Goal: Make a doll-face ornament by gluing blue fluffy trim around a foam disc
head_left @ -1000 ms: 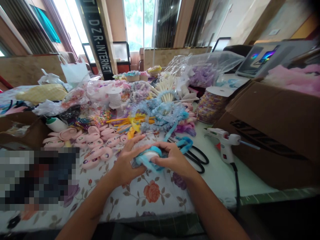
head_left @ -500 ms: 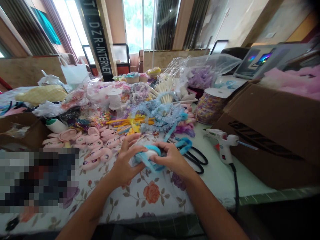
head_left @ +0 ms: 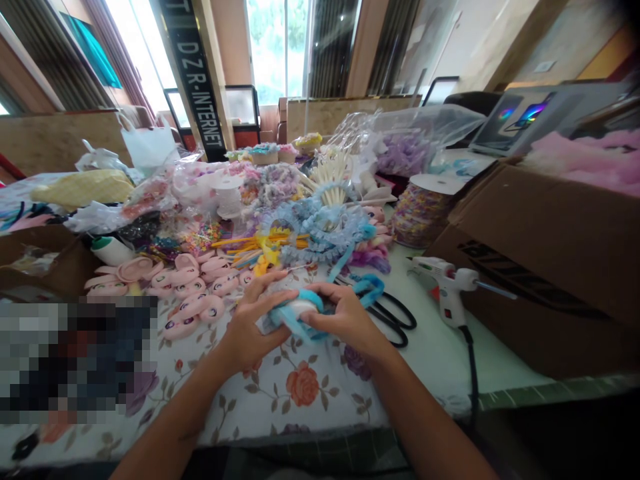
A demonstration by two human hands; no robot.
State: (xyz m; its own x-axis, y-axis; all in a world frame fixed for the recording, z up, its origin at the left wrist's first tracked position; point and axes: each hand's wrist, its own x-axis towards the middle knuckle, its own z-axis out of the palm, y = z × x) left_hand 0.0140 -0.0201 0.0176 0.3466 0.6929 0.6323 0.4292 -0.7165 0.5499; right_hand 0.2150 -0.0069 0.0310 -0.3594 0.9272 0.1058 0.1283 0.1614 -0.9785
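Between both hands is a small white rounded piece (head_left: 304, 309) wrapped with soft light-blue trim (head_left: 299, 328); what exactly it is, I cannot make out. My left hand (head_left: 254, 321) closes on its left side, thumb below and fingers over the top. My right hand (head_left: 343, 313) grips the right side, thumb pressed on the white part and fingers curled behind. Just right of my right hand lies a fluffy blue strip (head_left: 369, 288) beside black cord loops (head_left: 397, 320). Beyond the hands is a heap of blue ruffled trim (head_left: 325, 230).
Pink doll-face pieces (head_left: 193, 310) lie to the left. A white glue gun (head_left: 447, 290) with its cord rests at right against a cardboard box (head_left: 540, 267). Behind stand a spool of multicoloured trim (head_left: 420, 213) and a white spool (head_left: 229, 197). A floral cloth (head_left: 270, 407) covers the table.
My left hand's fingers have shifted slightly around the blue-and-white piece, and a little more of its white part shows. The right hand keeps its grip.
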